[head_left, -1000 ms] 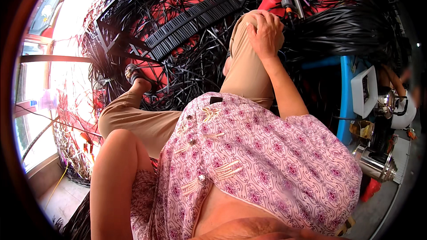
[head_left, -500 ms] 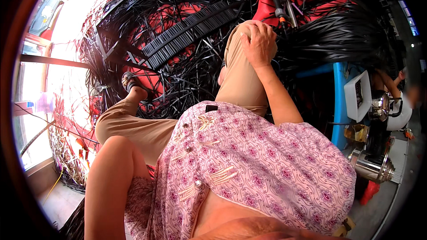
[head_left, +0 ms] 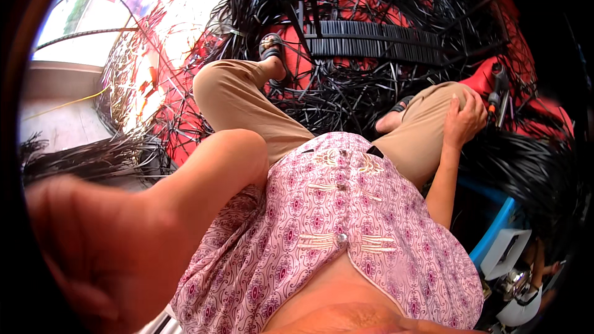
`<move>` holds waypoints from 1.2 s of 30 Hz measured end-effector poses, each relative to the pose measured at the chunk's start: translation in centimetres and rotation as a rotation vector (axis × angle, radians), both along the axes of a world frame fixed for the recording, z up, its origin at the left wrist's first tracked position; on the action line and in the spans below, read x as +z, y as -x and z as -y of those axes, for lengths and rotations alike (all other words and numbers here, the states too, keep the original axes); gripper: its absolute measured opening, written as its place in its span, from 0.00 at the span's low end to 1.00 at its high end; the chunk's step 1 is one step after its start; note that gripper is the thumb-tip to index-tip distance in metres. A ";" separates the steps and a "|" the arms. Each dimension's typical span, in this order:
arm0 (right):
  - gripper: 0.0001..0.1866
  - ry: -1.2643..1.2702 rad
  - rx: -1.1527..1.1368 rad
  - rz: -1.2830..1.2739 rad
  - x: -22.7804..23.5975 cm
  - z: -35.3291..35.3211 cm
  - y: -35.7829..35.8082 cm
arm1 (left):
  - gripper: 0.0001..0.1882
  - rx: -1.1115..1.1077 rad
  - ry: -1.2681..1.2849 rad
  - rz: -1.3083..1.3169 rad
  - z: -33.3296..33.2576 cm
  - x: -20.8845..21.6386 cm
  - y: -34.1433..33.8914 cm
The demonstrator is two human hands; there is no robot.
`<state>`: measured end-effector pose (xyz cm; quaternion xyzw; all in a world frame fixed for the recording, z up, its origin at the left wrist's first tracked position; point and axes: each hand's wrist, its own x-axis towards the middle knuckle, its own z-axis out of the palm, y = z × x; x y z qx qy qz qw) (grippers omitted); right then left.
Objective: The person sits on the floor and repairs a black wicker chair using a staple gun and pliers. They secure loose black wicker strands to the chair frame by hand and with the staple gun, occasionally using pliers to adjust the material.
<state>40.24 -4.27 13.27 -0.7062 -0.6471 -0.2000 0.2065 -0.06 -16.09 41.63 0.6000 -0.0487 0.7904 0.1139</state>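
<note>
Your right hand (head_left: 464, 117) rests flat on your right knee (head_left: 433, 124), fingers spread lightly over the tan trouser cloth and holding nothing. Your left hand (head_left: 80, 253) is raised close to the camera at the lower left, so blurred that you cannot tell whether its fingers are open or curled, or whether anything is in them.

The things nearest your right hand are the small hand tool (head_left: 497, 96) with a dark body and orange grip, lying just beside your knee on the red sheet (head_left: 532, 111), and the black strips (head_left: 371, 86) heaped all around your feet. A flat black comb-like bundle (head_left: 377, 40) lies across the heap, farther out in front of your knees.

The strips look thin, light and springy; judged from how they tangle, 1 strip pulled from the pile will likely drag its neighbours, so take a strip near a free end and draw it along its length. The bundle looks stiffer; grip it at the solid spine, not the teeth. The tool looks rigid and compact; its orange grip is the place to hold.
</note>
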 end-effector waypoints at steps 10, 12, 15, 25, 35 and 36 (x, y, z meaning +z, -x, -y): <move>0.15 -0.002 0.017 0.048 0.2 0.4 -0.3 | 0.12 0.829 0.803 -0.037 -11.1 -11.2 3.1; 0.14 -0.021 0.006 0.053 0.3 0.3 -0.4 | 0.14 0.682 1.152 -0.074 -13.9 -15.1 4.6; 0.15 -0.028 0.070 -0.053 0.4 0.4 -0.7 | 0.12 0.903 1.041 -0.536 -18.1 -20.8 6.0; 0.13 -0.373 -0.105 -0.717 0.8 3.4 -8.3 | 0.22 1.125 0.698 -1.526 -27.2 -28.0 6.7; 0.10 -0.856 -0.469 -1.077 2.1 12.3 -26.5 | 0.19 0.916 0.782 -1.485 -27.5 -28.1 6.5; 0.10 -0.895 -0.513 -1.096 2.5 13.1 -28.2 | 0.18 0.889 0.820 -1.472 -26.9 -28.2 6.3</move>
